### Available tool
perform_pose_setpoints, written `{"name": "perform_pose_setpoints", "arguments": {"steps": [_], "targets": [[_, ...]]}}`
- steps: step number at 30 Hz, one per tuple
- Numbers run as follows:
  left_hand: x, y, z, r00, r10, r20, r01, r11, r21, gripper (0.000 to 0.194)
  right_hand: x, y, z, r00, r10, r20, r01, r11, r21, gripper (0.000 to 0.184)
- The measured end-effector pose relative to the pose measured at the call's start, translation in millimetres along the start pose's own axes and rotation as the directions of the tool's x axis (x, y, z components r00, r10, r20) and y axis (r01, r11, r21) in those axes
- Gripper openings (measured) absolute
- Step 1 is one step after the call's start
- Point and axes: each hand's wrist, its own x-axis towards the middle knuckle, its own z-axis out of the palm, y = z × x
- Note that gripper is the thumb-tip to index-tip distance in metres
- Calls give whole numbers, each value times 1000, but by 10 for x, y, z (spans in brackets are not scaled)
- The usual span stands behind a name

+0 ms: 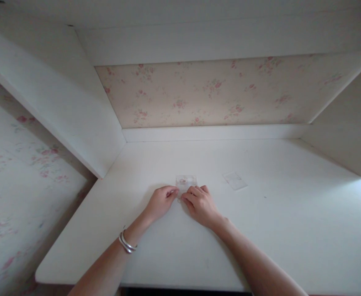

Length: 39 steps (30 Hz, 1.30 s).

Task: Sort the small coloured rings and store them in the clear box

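- Plastic piece (187, 181) is lying between both hands, below frame centre.
- Left hand (161, 203): grip is pinching its left edge, fingertips together.
- Right hand (202, 204): fingers are covering its lower right; closure cannot be told.
- Clear sheet (235, 181) is lying right of centre.

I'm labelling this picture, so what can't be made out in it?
Head view:
Clear piece, lower right: hidden by the right hand.
Its reddish mark: too small, blurred.
Left hand, whether it grips: fingertips too small.
Forearms: cut off by the bottom edge.
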Motion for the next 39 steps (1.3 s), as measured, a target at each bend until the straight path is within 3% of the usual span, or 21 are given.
{"name": "perform_pose_setpoints", "arguments": {"steps": [7, 11, 19, 27, 31, 39], "targets": [[-107, 14, -10, 988, 97, 123, -121, 970, 211, 24, 69, 152, 54, 965, 209, -161, -194, 976, 101, 20], [-127, 32, -32, 982, 119, 149, -159, 940, 300, 22, 170, 242, 59, 947, 237, -218, -215, 969, 119, 19], [-150, 24, -21, 980, 122, 159, -169, 929, 328, 22, 372, 231, 124, 956, 242, -164, -238, 970, 43, 21], [-157, 5, -21, 979, 109, 172, -155, 946, 286, 20, 165, 294, -69, 918, 301, -258, -275, 952, 131, 24], [-115, -37, -16, 985, 68, 157, -100, 973, 207, 21, -23, 324, -98, 930, 305, -203, -278, 949, 148, 23], [29, -33, -60, 996, -40, 79, 51, 988, -147, 33, -137, 201, -87, 980, 174, -91, -165, 981, 101, 21]]}}
